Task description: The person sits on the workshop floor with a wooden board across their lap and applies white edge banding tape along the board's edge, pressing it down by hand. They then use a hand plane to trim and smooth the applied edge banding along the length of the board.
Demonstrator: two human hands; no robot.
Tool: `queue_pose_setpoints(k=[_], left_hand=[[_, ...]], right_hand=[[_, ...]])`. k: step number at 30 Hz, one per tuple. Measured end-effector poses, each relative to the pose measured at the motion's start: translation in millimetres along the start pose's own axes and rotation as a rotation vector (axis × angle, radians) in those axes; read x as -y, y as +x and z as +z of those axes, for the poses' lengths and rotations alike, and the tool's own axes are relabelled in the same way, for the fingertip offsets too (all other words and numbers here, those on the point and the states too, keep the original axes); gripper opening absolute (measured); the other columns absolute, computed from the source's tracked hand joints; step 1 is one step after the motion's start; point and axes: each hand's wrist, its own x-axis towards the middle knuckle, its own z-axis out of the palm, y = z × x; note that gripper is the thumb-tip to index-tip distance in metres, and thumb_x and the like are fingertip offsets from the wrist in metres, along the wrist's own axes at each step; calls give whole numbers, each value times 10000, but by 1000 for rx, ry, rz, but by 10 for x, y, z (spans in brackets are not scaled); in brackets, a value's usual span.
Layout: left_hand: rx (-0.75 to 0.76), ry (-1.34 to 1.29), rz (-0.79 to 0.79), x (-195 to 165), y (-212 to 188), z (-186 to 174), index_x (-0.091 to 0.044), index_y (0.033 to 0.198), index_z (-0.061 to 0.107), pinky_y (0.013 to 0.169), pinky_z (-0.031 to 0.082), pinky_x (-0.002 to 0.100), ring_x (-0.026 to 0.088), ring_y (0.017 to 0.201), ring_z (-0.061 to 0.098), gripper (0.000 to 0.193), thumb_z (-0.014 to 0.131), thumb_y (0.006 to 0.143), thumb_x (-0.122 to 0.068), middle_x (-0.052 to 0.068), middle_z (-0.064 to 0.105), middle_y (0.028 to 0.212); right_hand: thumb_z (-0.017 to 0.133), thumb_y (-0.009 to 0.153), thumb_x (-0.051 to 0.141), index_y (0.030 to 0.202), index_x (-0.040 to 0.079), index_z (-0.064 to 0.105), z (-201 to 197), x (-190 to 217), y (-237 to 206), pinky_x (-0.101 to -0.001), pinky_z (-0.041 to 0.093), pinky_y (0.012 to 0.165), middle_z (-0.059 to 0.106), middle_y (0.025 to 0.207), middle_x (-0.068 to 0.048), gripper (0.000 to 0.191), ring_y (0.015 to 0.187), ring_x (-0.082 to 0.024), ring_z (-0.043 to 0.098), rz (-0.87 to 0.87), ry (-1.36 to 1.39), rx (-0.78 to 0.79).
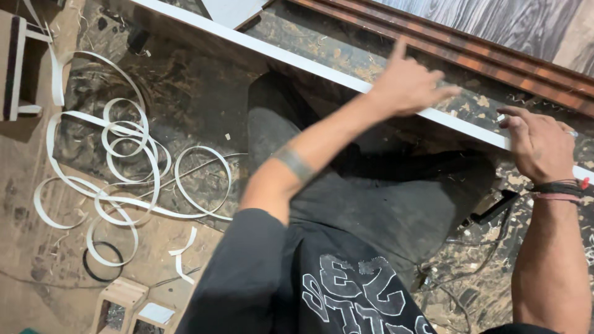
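A long board with a white banded edge [260, 48] runs slantwise from the upper left to the right. My left hand [408, 80] hovers over that edge near the middle, fingers spread and one finger raised, holding nothing. My right hand [539, 143] rests farther right on the white edge, fingertips pressing the strip down; dark and red bands circle its wrist. My dark trousers [365, 198] and black printed shirt [346, 291] fill the lower middle.
Loose coils of white edge-banding strip [133, 167] lie on the dusty floor at left, with a black ring [104, 263]. A brown moulded wooden piece [495, 52] lies behind the board. A dark tool with a cable [494, 209] sits below my right hand. Small wooden frames [127, 303] stand at bottom left.
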Motion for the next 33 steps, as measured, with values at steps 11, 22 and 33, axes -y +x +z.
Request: queue_pose_setpoints(k=[11, 22, 33], left_hand=[[-250, 170, -178, 2173, -1399, -1287, -74, 940, 802, 757, 475, 502, 386, 774, 675, 629, 515, 1116, -605, 165, 716, 793], [-87, -15, -187, 755, -722, -903, -222, 1522, 441, 1031, 318, 695, 390, 1073, 688, 735, 536, 951, -675, 182, 735, 1131], [-122, -121, 29, -50, -158, -299, -255, 1345, 672, 1023, 374, 583, 327, 1041, 705, 633, 524, 922, -702, 133, 761, 1087]], right_hand=[[270, 1189, 453, 1320, 181, 679, -12, -80, 32, -527, 433, 1065, 746, 1037, -63, 509, 1165, -349, 648, 45, 3, 85], [215, 1094, 524, 1348, 258, 691, 41, -145, 124, -485, 493, 972, 741, 1162, -151, 601, 1115, -399, 665, 265, 85, 355], [255, 1057, 588, 1334, 240, 667, -17, -192, 137, -506, 462, 990, 718, 1227, -156, 607, 1162, -422, 631, 379, 136, 359]])
